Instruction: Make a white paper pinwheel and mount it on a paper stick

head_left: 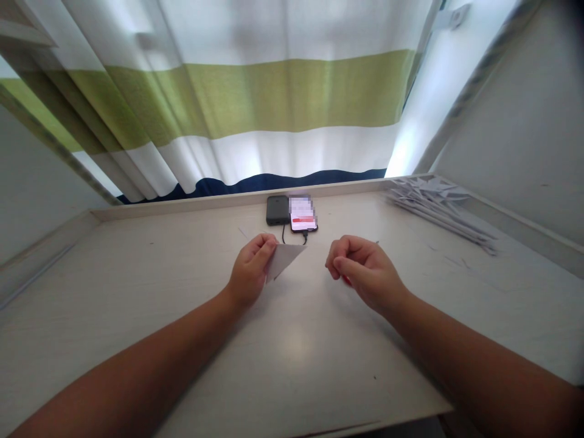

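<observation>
The person's left hand (250,267) grasps a small, white, folded paper triangle (283,260), pinching its left side between thumb and fingers while one pointed corner reaches toward the right. The paper is held up over the middle of the pale, wood-grained table (292,365), between its far and near edges.

The right hand (365,271) hovers just beside it, apart from the paper, its fingers curled in toward the thumb. A small red object (347,281) shows beneath that hand, mostly hidden by it; whether the fingers are closed on it cannot be told.

Near the middle of the far edge, a dark, rounded, rectangular box (278,210) lies against the left side of a black-rimmed phone (302,214) with a lit screen. A thin black cable (283,234) runs from the near side of the box, and a plug sits at the phone's near end.

At the far right corner lies a loose heap of white folded papers (438,204), some long and narrow. Close to the left edge lies a thin, pale strip (34,278). Beyond the far edge hangs a white fabric curtain with a broad green band (274,94).
</observation>
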`<state>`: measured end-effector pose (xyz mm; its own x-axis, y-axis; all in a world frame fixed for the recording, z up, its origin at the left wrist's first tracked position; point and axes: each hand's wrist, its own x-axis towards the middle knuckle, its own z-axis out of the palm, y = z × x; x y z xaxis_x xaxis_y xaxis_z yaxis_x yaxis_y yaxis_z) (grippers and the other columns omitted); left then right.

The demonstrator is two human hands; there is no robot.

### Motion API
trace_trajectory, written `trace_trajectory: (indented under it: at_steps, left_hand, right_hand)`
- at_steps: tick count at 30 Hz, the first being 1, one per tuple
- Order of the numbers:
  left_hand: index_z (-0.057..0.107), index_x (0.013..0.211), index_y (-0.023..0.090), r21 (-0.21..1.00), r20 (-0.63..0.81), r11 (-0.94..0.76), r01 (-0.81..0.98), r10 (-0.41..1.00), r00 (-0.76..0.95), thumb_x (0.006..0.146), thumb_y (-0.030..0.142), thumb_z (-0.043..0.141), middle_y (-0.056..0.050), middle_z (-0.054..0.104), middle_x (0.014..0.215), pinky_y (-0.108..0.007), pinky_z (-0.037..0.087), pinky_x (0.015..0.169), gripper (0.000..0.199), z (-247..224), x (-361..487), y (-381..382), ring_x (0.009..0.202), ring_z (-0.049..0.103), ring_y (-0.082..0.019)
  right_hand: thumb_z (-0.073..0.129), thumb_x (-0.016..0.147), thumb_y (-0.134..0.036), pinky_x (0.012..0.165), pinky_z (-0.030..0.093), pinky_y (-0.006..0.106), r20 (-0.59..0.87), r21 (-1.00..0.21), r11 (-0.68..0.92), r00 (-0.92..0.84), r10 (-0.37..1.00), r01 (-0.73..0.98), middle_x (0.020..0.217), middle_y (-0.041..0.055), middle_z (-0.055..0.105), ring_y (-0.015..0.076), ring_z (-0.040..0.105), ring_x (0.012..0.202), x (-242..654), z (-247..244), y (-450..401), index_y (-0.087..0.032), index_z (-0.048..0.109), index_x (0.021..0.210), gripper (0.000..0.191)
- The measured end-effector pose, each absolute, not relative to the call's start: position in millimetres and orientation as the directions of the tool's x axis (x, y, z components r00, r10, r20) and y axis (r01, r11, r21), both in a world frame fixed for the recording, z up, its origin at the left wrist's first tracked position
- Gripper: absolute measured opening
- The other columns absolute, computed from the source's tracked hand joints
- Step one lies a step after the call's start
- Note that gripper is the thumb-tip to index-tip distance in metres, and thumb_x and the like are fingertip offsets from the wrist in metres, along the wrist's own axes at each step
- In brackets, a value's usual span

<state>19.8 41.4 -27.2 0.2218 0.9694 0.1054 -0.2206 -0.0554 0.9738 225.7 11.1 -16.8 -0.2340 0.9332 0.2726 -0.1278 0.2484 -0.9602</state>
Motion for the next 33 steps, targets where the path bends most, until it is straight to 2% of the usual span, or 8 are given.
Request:
trace_trajectory:
  at_steps: [4,7,10,15,19,22,27,33]
  left_hand:
    - [0.050,0.079,0.018,0.969,0.054,0.029,-0.247,0.945,0.323,0.081,0.042,0.060,0.005,0.044,0.062,-0.019,0.030,0.045,0.026,-28,26,32,0.050,0.038,-0.007]
    - [0.050,0.079,0.017,0.968,0.014,0.081,-0.239,0.927,0.374,0.083,0.041,0.059,0.004,0.044,0.063,-0.020,0.032,0.049,0.026,-29,31,24,0.053,0.039,-0.008]
    - [0.050,0.079,0.017,0.966,-0.022,0.118,-0.229,0.923,0.384,0.082,0.043,0.059,0.003,0.044,0.063,-0.021,0.033,0.051,0.027,-30,34,22,0.054,0.040,-0.009]
    - [0.051,0.080,0.018,0.959,-0.045,0.160,-0.233,0.901,0.432,0.080,0.040,0.062,0.003,0.049,0.064,-0.022,0.037,0.054,0.025,-34,35,21,0.056,0.046,-0.010]
    - [0.060,0.090,0.019,0.971,0.091,0.016,-0.240,0.899,0.428,0.079,0.031,0.065,-0.002,0.061,0.081,-0.026,0.043,0.066,0.017,-33,36,17,0.072,0.057,-0.014]
    - [0.065,0.089,0.019,0.981,0.167,-0.111,-0.160,0.900,0.402,0.078,0.027,0.067,-0.004,0.065,0.086,-0.029,0.046,0.072,0.014,-28,36,12,0.080,0.060,-0.017]
    - [0.067,0.084,0.021,0.959,0.283,-0.275,-0.070,0.912,0.297,0.076,0.023,0.069,-0.003,0.065,0.081,-0.031,0.046,0.071,0.008,-23,36,8,0.077,0.059,-0.018]
    - [0.067,0.079,0.021,0.935,0.329,-0.352,0.035,0.901,0.282,0.079,0.024,0.067,-0.001,0.062,0.074,-0.029,0.042,0.066,0.003,-23,33,8,0.070,0.055,-0.015]
  right_hand:
    - [0.071,0.072,-0.022,0.065,0.046,0.028,0.375,-0.919,0.393,-0.237,0.896,0.032,0.074,0.0000,0.057,0.0135,0.054,0.069,220,-16,7,-0.019,0.056,0.087,0.021]
    - [0.071,0.073,-0.022,0.074,0.048,0.032,0.461,-0.868,0.490,-0.236,0.855,0.081,0.085,0.0034,0.061,0.0165,0.058,0.079,217,-16,2,-0.021,0.059,0.099,0.028]
    - [0.068,0.077,-0.023,0.078,0.050,0.035,0.511,-0.840,0.537,-0.216,0.832,0.082,0.092,0.0062,0.064,0.0191,0.060,0.085,217,-15,-2,-0.022,0.062,0.100,0.024]
    - [0.064,0.081,-0.019,0.073,0.050,0.035,0.535,-0.810,0.566,-0.200,0.821,0.154,0.083,0.0048,0.066,0.0179,0.061,0.077,219,-10,-5,-0.021,0.067,0.094,0.014]
    - [0.064,0.080,-0.018,0.071,0.049,0.033,0.540,-0.802,0.573,-0.203,0.817,0.171,0.084,0.0044,0.067,0.0172,0.061,0.077,218,-5,-5,-0.021,0.069,0.093,0.014]
    - [0.064,0.080,-0.019,0.069,0.050,0.033,0.533,-0.801,0.577,-0.252,0.808,0.157,0.084,0.0047,0.066,0.0170,0.061,0.077,217,-3,-5,-0.022,0.070,0.094,0.015]
    - [0.064,0.081,-0.021,0.071,0.051,0.035,0.524,-0.809,0.572,-0.275,0.806,0.135,0.084,0.0059,0.067,0.0185,0.062,0.079,216,-2,-5,-0.022,0.070,0.094,0.015]
    - [0.065,0.080,-0.019,0.069,0.051,0.034,0.522,-0.810,0.568,-0.260,0.812,0.146,0.083,0.0050,0.069,0.0181,0.063,0.077,216,-3,-6,-0.022,0.072,0.089,0.012]
